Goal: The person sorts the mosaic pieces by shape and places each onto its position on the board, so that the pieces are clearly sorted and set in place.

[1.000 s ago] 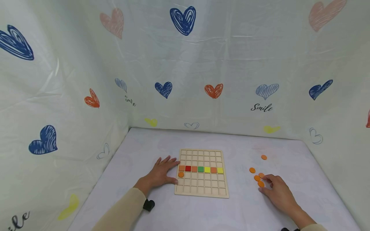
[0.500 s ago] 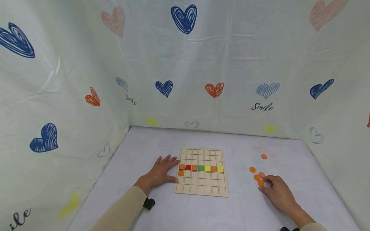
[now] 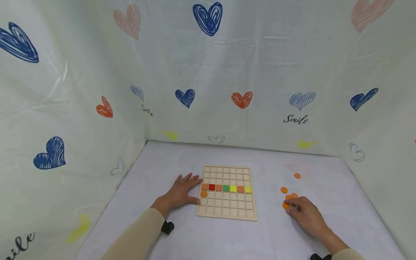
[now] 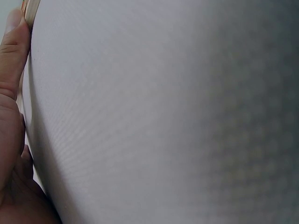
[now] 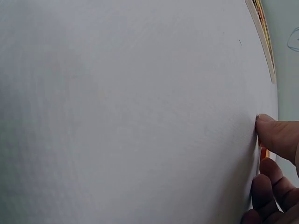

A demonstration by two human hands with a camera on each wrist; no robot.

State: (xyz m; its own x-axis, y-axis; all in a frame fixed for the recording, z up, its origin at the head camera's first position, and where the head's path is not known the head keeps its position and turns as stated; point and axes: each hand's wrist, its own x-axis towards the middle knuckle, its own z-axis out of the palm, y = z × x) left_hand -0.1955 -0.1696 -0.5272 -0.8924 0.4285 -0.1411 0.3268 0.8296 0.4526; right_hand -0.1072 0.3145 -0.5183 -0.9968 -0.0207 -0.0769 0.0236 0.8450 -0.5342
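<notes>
A square wooden grid board [image 3: 226, 217] lies flat on the table. Across its middle runs a row of coloured squares, orange, red, green and yellow. An orange disc [image 3: 203, 194] sits in the leftmost cell just below that row. My left hand [image 3: 178, 191] rests with spread fingers against the board's left edge; its thumb [image 4: 13, 53] touches the edge in the left wrist view. Right of the board, my right hand [image 3: 307, 215] pinches an orange disc [image 3: 285, 206] between thumb and fingers, low at the tabletop. In the right wrist view the fingers mostly hide that disc.
Several more orange discs lie close by: one at the back [image 3: 297, 176], one to its lower left [image 3: 284, 190], and others beside the right fingertips [image 3: 294, 195]. A heart-printed white sheet [image 3: 208, 72] stands behind and at the sides of the table [image 3: 182, 151].
My right hand has moved a little left, and the nearest orange disc has shifted left with it, between the fingertips. The left hand stays at the board. The head view has tilted slightly.
</notes>
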